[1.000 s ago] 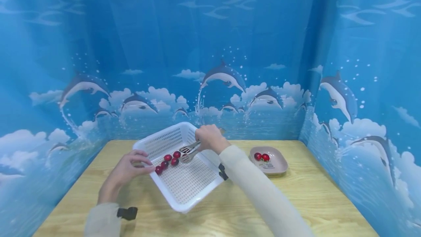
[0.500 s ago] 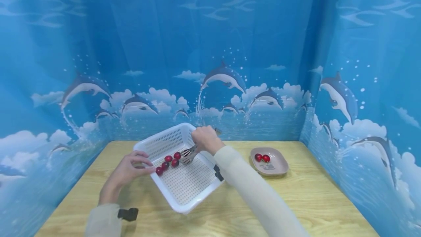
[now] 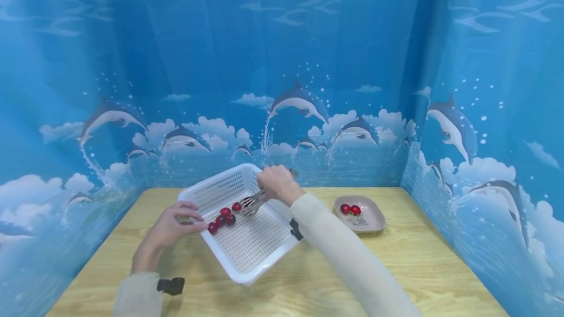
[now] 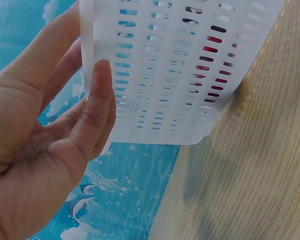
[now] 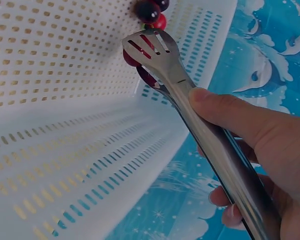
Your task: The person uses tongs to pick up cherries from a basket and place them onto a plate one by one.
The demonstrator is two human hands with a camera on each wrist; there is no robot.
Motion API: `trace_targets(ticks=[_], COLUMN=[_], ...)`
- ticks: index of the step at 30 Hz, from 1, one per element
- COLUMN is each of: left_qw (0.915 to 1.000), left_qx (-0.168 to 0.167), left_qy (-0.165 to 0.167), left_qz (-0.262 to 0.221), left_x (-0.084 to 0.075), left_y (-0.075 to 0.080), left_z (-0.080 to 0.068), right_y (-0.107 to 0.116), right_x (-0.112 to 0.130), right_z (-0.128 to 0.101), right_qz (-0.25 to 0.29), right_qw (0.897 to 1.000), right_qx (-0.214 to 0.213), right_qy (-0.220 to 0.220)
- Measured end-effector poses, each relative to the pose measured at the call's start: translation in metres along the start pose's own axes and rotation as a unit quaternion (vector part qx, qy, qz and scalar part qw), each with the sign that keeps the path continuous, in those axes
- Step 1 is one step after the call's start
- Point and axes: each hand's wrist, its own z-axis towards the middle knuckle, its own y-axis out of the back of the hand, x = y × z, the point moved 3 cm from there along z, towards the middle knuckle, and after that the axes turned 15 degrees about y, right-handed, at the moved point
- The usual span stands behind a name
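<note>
A white perforated plastic basket [image 3: 260, 243] sits tilted over the table, its near-left wall raised in the left wrist view. My left hand [image 3: 176, 224] pinches the basket's left rim between thumb and fingers. My right hand [image 3: 279, 185] grips metal tongs [image 5: 205, 130] and reaches over the far right side. The slotted ends of the tongs stand around a dark red cherry [image 5: 130, 58], partly hidden behind them. Several more cherries [image 3: 225, 211] lie clustered along the basket's left side, close to my left hand.
To the right of the basket, a pinkish square plate [image 3: 374, 216] holds two red cherries [image 3: 355, 210] with green stems. The wooden table [image 3: 418, 268] is bounded by blue dolphin-print curtains [image 3: 282, 62] at the back and sides.
A cherry beside the tongs has rolled slightly left and nearer to me, against the others. The tongs have shifted only a little, and my left hand stays on the rim.
</note>
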Motion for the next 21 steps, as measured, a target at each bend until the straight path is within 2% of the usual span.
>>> trace_targets(ticks=[10,21], left_qw=[1.0,1.0], left_qx=[0.001,0.0], left_qy=[0.001,0.001], left_qz=[-0.003,-0.007], left_x=[0.0,0.0], left_y=[0.0,-0.001], left_z=[0.0,0.001], right_y=[0.016,0.024], right_x=[-0.001,-0.013], right_z=[-0.016,-0.043], right_qz=[0.028,0.02], right_qw=[0.999,0.997], right_qx=[-0.046,-0.077], right_qy=[0.007,0.022])
